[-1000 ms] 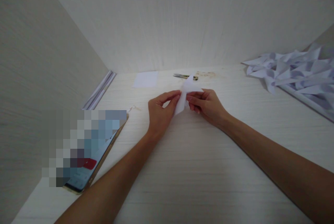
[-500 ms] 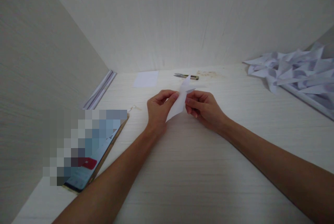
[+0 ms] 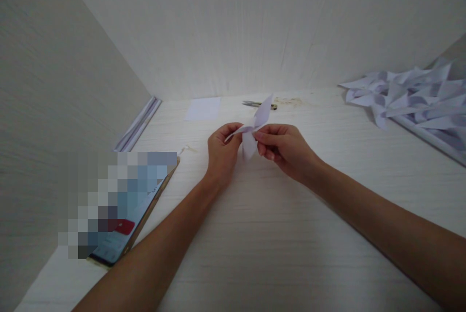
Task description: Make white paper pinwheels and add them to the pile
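Observation:
A white paper pinwheel point(image 3: 262, 112) is held up between my two hands above the table, its curved blades spreading up, left and down. My left hand point(image 3: 223, 149) grips it from the left, the fingertips partly hidden behind a blade. On the other side, my right hand point(image 3: 282, 143) pinches the paper close to its centre with thumb and index finger. Behind the pinwheel lie small thread snips point(image 3: 269, 106), partly covered by its upper blade. A flat square of white paper point(image 3: 203, 108) rests to the left of the snips.
At the right, several white paper pinwheels point(image 3: 404, 93) are heaped beside a rolled paper tube point(image 3: 429, 139). More paper rolls point(image 3: 140, 123) lie along the left wall. A phone point(image 3: 120, 234), partly pixelated, sits by my left forearm. Upright panels enclose the white table point(image 3: 255, 244).
The paper has turned in my hands, and its blades now curl around a centre instead of showing one flat face. My right hand has shifted slightly left.

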### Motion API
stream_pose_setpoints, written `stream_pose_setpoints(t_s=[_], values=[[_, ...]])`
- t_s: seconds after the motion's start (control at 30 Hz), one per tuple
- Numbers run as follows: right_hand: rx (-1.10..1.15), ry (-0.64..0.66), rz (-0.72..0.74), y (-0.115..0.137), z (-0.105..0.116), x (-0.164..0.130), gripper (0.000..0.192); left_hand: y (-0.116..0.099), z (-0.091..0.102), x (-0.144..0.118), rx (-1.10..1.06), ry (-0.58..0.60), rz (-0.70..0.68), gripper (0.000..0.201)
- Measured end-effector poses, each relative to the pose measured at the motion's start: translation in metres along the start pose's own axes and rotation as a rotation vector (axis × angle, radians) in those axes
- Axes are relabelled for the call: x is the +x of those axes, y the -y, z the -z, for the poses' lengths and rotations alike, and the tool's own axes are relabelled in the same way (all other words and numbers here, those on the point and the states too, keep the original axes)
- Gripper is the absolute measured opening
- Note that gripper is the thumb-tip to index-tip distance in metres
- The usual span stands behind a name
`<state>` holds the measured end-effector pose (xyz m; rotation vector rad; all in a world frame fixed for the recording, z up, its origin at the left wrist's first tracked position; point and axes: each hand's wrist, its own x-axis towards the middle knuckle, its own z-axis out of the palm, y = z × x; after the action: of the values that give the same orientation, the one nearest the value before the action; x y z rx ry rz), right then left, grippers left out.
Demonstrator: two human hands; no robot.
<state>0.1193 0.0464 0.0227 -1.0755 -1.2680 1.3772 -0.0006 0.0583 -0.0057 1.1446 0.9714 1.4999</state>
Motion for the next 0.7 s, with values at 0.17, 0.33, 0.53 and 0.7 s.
stream_pose_setpoints(t_s=[0.17,0.33,0.53,0.7], values=[[-0.658,-0.077,0.415,-0.003,0.013,0.0,0.012,-0.003,-0.001,-0.001,0.062,0.054,-0.03,0.011],[-0.969,-0.084,0.647,-0.006,0.021,0.0,0.013,-0.007,-0.003,-0.003,0.086,0.062,-0.017,0.008],[-0.903,-0.105,0.582,-0.007,0.017,0.0,0.012,-0.004,-0.002,-0.001,0.05,0.052,0.035,0.007],[-0.66,-0.111,0.473,-0.008,0.014,0.002,0.01,-0.002,-0.003,0.0,-0.051,0.039,0.083,0.006]])
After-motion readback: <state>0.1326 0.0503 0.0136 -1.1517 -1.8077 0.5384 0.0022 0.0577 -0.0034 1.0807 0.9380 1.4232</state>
